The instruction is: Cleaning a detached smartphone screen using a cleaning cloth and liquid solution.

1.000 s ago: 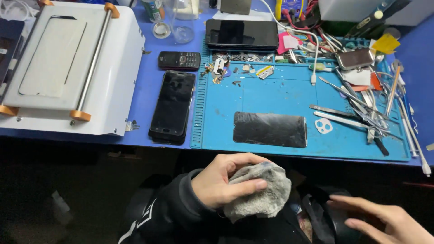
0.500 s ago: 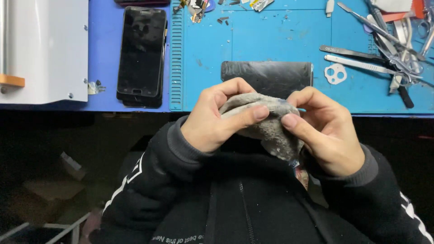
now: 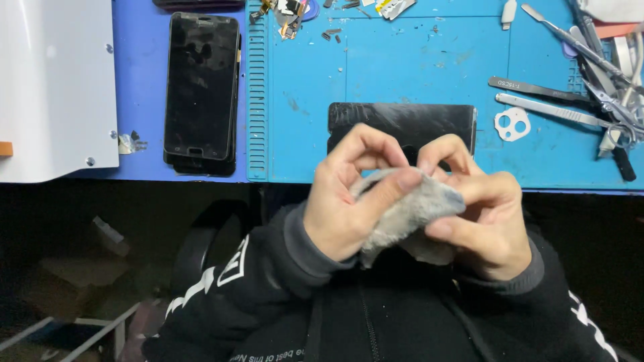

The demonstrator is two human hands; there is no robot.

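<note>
Both of my hands hold a crumpled grey cloth [image 3: 410, 209] just in front of the table's near edge, above my lap. My left hand [image 3: 349, 194] grips its left side with the thumb across the top. Gripping the other side, my right hand [image 3: 479, 214] has its fingers curled over the cloth. Right behind my hands, a dark smudged phone screen panel [image 3: 402, 124] lies flat on the blue work mat [image 3: 416, 67], partly hidden by my fingers.
A black phone [image 3: 201, 94] lies on the blue table left of the mat. A white machine [image 3: 54, 87] fills the far left. Tweezers and metal pry tools [image 3: 570, 94] crowd the right side beside a small white camera gasket [image 3: 512, 124]. Small parts lie at the mat's top edge.
My right hand has come up from my lap and joined the left on the cloth. The camera view has tilted down and closer to the table's near edge.
</note>
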